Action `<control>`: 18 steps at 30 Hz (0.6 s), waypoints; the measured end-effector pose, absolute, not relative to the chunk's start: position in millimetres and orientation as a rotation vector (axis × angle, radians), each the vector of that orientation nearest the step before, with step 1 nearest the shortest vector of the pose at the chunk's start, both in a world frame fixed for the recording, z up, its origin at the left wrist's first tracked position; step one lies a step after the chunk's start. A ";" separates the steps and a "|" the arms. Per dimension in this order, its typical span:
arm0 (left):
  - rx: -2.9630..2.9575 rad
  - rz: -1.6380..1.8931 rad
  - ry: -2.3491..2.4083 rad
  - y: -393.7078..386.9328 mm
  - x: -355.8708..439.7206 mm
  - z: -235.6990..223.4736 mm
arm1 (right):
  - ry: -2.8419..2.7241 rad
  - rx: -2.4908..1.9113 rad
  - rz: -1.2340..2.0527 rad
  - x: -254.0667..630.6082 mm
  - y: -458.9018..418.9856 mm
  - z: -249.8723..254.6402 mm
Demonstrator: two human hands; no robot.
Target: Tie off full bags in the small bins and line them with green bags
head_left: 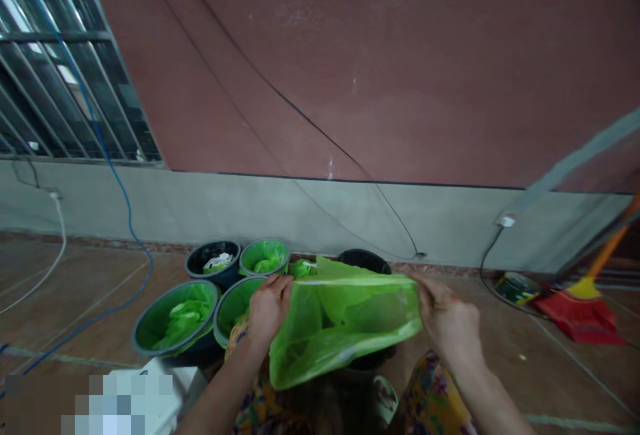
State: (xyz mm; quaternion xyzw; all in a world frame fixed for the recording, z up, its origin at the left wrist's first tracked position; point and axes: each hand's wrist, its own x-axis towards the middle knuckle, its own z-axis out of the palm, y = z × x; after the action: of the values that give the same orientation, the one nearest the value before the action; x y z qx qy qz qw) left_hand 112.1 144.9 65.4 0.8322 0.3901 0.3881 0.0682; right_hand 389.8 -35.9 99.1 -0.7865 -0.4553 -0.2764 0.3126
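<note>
I hold a translucent green plastic bag (345,322) spread open in front of me. My left hand (269,308) is closed on the bag's rim at its left end. At the right end, my right hand (447,320) pinches the same rim. The bag hangs between both hands above a dark bin (364,260), which it mostly hides. To the left stand several dark bins lined with green bags, the nearest one (176,320) by my left forearm.
A dark bin (214,260) with white scraps and another lined bin (265,257) stand near the wall. A red broom (580,308) lies at the right. Blue (127,208) and black (487,252) cables run along wall and floor. A white box (165,388) sits at lower left.
</note>
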 end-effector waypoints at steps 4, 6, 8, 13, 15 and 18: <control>2.496 1.240 1.178 147.4 112.0 66.1 | -1.135 -2.182 -0.677 399.6 -57.3 85.9; 2.486 1.271 1.153 144.2 116.8 70.1 | -1.175 -2.260 -0.649 393.4 -61.3 84.3; 2.473 1.290 1.095 137.6 125.1 77.4 | -1.290 -2.284 -0.634 378.4 -57.9 85.9; 2.492 1.296 0.935 118.0 150.8 100.8 | -1.650 -2.131 -0.494 327.7 -23.7 93.7; 2.529 1.279 0.909 114.4 157.0 105.6 | -1.712 -2.172 -0.360 318.1 -11.0 97.3; 2.640 1.192 0.937 116.3 158.6 101.0 | -1.647 -2.293 -0.193 323.9 -5.2 107.8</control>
State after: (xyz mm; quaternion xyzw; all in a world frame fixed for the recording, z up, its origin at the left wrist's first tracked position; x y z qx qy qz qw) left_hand 158.6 116.3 101.0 0.8661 0.3076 0.3910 0.0486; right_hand 323.9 -5.2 107.8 -0.8004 -0.5750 -0.0672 0.1554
